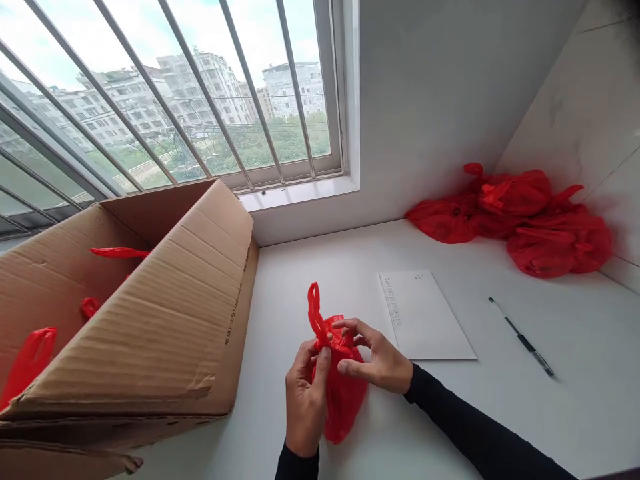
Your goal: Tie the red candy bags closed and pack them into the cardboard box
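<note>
A red plastic bag (347,407) rests on the white table in front of me, bunched at its top. One handle loop (314,310) sticks up from the bunched part. My left hand (307,393) pinches the bag at the base of that loop, between thumb and fingers. Over the bag's gathered top, my right hand (377,360) has its thumb and index finger spread apart, with the fingertips at the plastic. The bag's contents are hidden, and the fingers partly cover the gathered part.
A cardboard box (200,293) with red bags inside stands at left, below the barred window (200,100). A white paper pad (425,317) and a pen (523,339) lie at right. Several red bags (555,240) are heaped in the far right corner.
</note>
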A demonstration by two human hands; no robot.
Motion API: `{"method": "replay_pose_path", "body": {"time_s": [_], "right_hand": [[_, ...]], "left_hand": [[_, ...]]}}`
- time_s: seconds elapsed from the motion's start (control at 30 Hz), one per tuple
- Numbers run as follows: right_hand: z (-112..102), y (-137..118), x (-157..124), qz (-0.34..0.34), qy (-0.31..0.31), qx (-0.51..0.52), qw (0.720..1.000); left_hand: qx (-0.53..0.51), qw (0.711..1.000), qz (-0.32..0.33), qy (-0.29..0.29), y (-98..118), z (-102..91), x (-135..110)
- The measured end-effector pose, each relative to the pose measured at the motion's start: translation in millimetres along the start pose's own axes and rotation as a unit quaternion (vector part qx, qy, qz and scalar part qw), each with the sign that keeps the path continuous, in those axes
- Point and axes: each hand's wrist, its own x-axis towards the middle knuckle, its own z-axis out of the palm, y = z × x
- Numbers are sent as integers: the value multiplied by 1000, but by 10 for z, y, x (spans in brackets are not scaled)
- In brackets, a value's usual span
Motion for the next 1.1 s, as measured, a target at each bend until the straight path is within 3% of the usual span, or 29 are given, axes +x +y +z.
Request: {"method": "replay_pose_path", "body": {"time_s": [0.17, 0.47, 0.63, 0.73, 0.87, 1.0, 1.1], "right_hand": [[27, 7, -20, -15, -10, -62, 998], [113, -84, -17, -27, -8, -37, 999], [79, -80, -48, -31, 0, -28, 999], [8, -97, -37, -27, 16, -20, 999], [-52, -109, -9, -28, 52, -21, 998], [-46, -98, -11, -28, 61, -28, 997], [-50, -104, -23, -23, 70, -40, 996]], "left_hand": [[40, 996, 8, 75, -50, -112, -19], [86, 970, 33, 225, 65, -276, 61], [92, 939, 43, 329, 97, -459, 150], [106, 956, 17, 271, 118, -480, 111], [157, 974, -16, 163, 104, -214, -98], [205, 971, -15, 123, 90, 91, -238], [226, 967, -15, 118, 101, 85, -230]]}}
